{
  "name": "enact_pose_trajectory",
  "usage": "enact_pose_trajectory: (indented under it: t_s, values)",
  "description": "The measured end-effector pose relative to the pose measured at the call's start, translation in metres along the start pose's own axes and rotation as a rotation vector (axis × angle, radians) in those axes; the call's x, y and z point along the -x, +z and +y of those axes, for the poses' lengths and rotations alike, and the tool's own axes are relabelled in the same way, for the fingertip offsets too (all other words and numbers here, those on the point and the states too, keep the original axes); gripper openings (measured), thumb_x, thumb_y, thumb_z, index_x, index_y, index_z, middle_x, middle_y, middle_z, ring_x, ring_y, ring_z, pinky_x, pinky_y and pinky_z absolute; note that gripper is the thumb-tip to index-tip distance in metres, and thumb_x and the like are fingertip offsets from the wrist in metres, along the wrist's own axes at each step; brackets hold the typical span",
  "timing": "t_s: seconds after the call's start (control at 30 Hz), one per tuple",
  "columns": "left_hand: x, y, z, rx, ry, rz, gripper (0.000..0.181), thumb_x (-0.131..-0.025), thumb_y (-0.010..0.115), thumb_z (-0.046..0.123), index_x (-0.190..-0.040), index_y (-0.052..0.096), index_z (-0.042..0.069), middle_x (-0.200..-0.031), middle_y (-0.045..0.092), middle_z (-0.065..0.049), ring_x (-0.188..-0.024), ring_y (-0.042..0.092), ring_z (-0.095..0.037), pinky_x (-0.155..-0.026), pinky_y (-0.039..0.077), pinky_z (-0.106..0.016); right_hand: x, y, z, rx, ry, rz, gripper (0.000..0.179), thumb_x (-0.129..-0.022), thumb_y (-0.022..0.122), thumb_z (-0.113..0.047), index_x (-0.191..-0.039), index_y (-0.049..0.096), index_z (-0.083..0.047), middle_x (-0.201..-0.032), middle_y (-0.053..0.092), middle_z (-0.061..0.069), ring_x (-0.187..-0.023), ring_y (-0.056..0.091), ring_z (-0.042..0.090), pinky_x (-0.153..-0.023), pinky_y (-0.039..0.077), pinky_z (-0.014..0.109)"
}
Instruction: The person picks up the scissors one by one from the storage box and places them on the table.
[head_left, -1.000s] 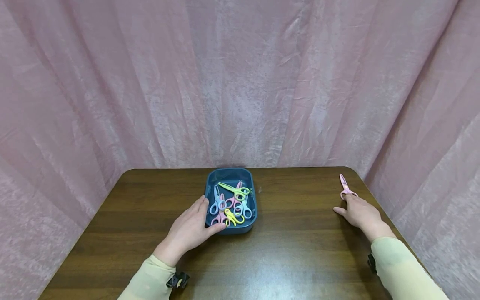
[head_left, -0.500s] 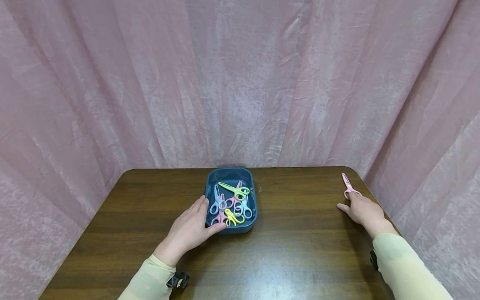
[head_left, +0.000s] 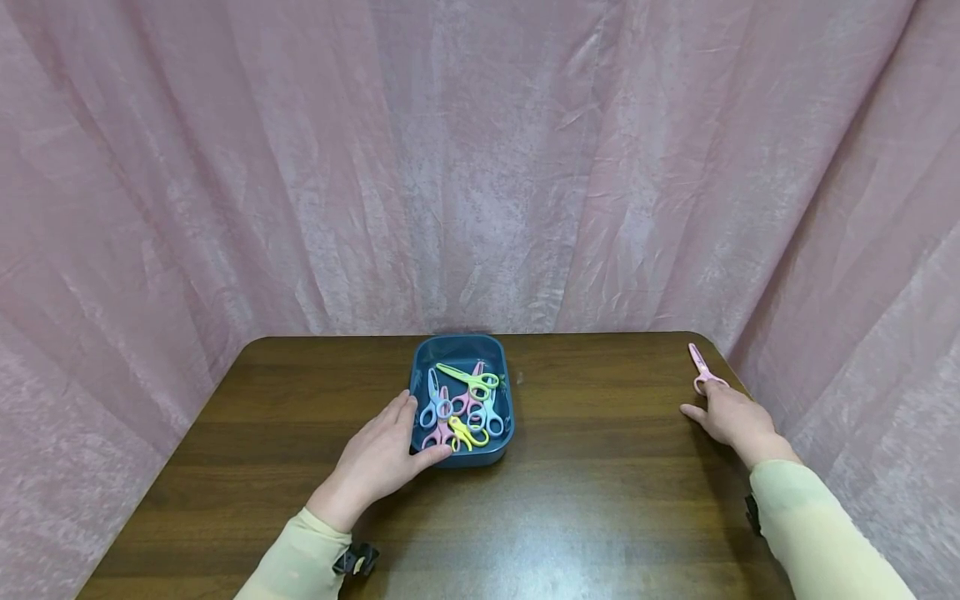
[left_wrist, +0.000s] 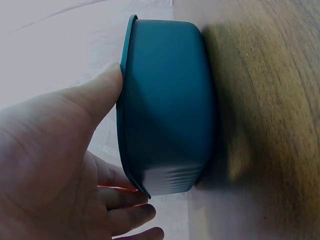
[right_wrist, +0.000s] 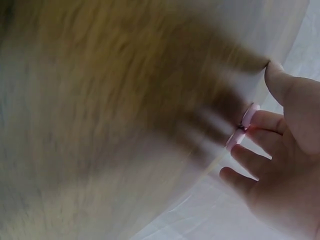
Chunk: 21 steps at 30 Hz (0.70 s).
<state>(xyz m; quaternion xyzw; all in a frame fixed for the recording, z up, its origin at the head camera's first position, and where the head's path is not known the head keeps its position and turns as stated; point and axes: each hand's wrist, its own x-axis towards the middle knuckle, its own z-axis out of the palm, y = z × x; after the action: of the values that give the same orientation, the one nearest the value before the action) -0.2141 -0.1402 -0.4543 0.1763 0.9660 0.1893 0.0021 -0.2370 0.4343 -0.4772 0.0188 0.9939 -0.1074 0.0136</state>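
Observation:
My left hand (head_left: 381, 450) rests on the near left corner of a dark blue plastic box (head_left: 507, 417), its fingers along the left rim and its thumb over the front. In the left wrist view the thumb touches the rim of the box (left_wrist: 165, 100) and the fingers are extended. Several child-size scissors in blue, green, yellow and pink lie in the box, among them green scissors (head_left: 467, 379). At the far right, my right hand (head_left: 738, 417) touches the handles of pink scissors (head_left: 700, 363) with outstretched fingers, thumb spread apart. The right wrist view shows the pink handle loops (right_wrist: 248, 116) at the fingertips.
The brown wooden table (head_left: 600, 467) has its right edge close beside the right hand and the pink scissors. Pink curtains (head_left: 480, 167) hang behind the table and along its sides.
My right hand has slid the pink scissors a little to the right and away from me, toward the far right corner. The left hand and the box stay where they were.

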Motion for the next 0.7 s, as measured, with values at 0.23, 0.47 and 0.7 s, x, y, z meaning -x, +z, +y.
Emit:
enact_pose_trajectory:
  t_s: [0.23, 0.47, 0.7]
  values:
    - [0.0004, -0.0003, 0.0004, -0.003, -0.004, 0.003, 0.106, -0.097, 0.077, 0.067, -0.164, 0.043, -0.008, -0.173, 0.036, -0.029, -0.158, 0.040, -0.046, -0.124, 0.039, -0.061, -0.0014, 0.0018, 0.0052, -0.010, -0.011, 0.015, 0.066, -0.106, 0.072, -0.039, -0.148, 0.055, 0.010, -0.154, 0.046, 0.045, -0.137, 0.050, 0.066, -0.097, 0.047, 0.082]
    - [0.0003, -0.0009, 0.0005, 0.000, -0.004, -0.003, 0.107, -0.097, 0.076, 0.068, -0.165, 0.042, -0.008, -0.173, 0.036, -0.029, -0.158, 0.040, -0.045, -0.125, 0.038, -0.060, -0.0003, 0.0010, 0.0036, -0.015, -0.007, 0.014, 0.067, -0.107, 0.072, -0.037, -0.148, 0.052, 0.013, -0.155, 0.044, 0.045, -0.139, 0.048, 0.065, -0.099, 0.046, 0.082]
    - [0.0000, -0.0015, 0.0004, -0.002, -0.001, 0.000, 0.106, -0.097, 0.076, 0.067, -0.164, 0.043, -0.008, -0.172, 0.037, -0.029, -0.158, 0.040, -0.045, -0.124, 0.038, -0.060, 0.0026, -0.0009, 0.0018, -0.024, -0.034, 0.029, 0.065, -0.107, 0.072, -0.032, -0.145, 0.052, 0.016, -0.153, 0.045, 0.046, -0.141, 0.046, 0.064, -0.104, 0.045, 0.080]
